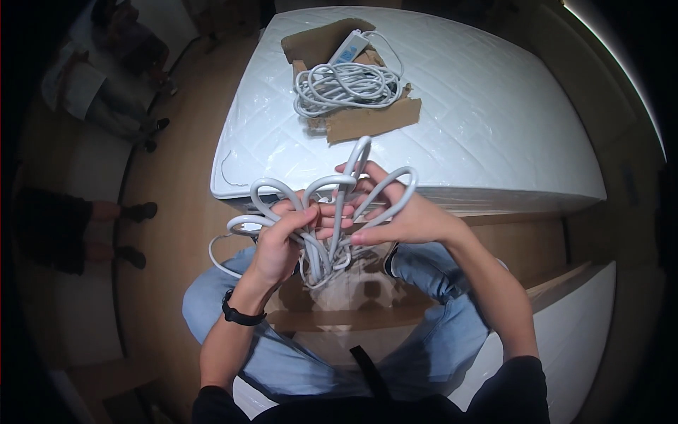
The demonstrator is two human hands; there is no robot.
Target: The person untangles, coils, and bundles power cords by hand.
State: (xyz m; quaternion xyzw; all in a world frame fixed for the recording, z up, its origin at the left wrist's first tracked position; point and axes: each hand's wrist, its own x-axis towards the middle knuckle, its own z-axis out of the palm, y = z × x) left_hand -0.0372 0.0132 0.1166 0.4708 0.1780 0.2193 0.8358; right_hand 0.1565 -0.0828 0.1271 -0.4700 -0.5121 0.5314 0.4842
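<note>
A bundle of thick light-grey cable (318, 254) stands in several upright loops in front of me, above my spread knees. My left hand (288, 233), with a black band on the wrist, is closed around the loops on their left side, thumb on top. On the right, my right hand (392, 212) has its fingers spread about two loops; whether it grips them is not clear. Beyond my hands, a coiled grey cable (347, 87) and a white power strip (349, 46) lie on torn brown cardboard (373, 119), on a plastic-wrapped white mattress (476, 122).
The mattress edge runs just beyond my hands. A wooden panel (344, 320) lies between my legs. Another white wrapped surface (577, 318) is at the lower right. Other people (114, 108) stand at the left on the wooden floor (175, 175).
</note>
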